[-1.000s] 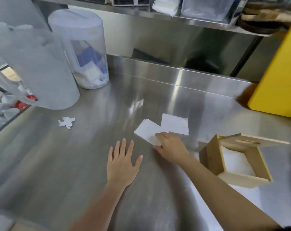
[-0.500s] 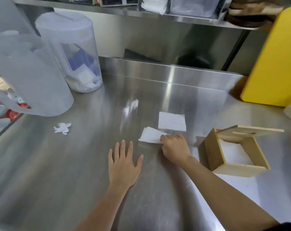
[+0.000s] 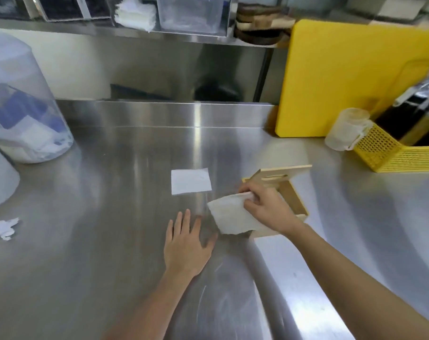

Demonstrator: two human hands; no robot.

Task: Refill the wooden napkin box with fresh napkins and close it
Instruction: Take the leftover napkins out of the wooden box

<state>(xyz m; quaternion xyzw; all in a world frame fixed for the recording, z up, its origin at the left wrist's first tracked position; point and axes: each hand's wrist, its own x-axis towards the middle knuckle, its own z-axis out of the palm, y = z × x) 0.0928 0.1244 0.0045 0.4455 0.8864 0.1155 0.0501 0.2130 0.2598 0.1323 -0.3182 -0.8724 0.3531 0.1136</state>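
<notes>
The wooden napkin box [image 3: 292,197] stands on the steel counter with its slotted lid [image 3: 282,173] raised; my right arm hides most of its inside. My right hand [image 3: 265,207] is shut on a stack of white napkins [image 3: 233,217], lifted off the counter just left of the box. A single white napkin [image 3: 191,181] lies flat on the counter behind it. My left hand [image 3: 186,244] rests flat on the counter, fingers spread, holding nothing.
A yellow cutting board [image 3: 351,77] leans at the back right, beside a yellow mesh basket [image 3: 390,153] and a plastic cup [image 3: 346,130]. Clear plastic containers [image 3: 24,114] stand at the left. A paper scrap [image 3: 3,228] lies near the left edge. A shelf [image 3: 134,33] runs overhead.
My right hand has picked the napkin stack up off the counter and carried it right, up to the box. The other napkin and my left hand stayed put. The view shifted right.
</notes>
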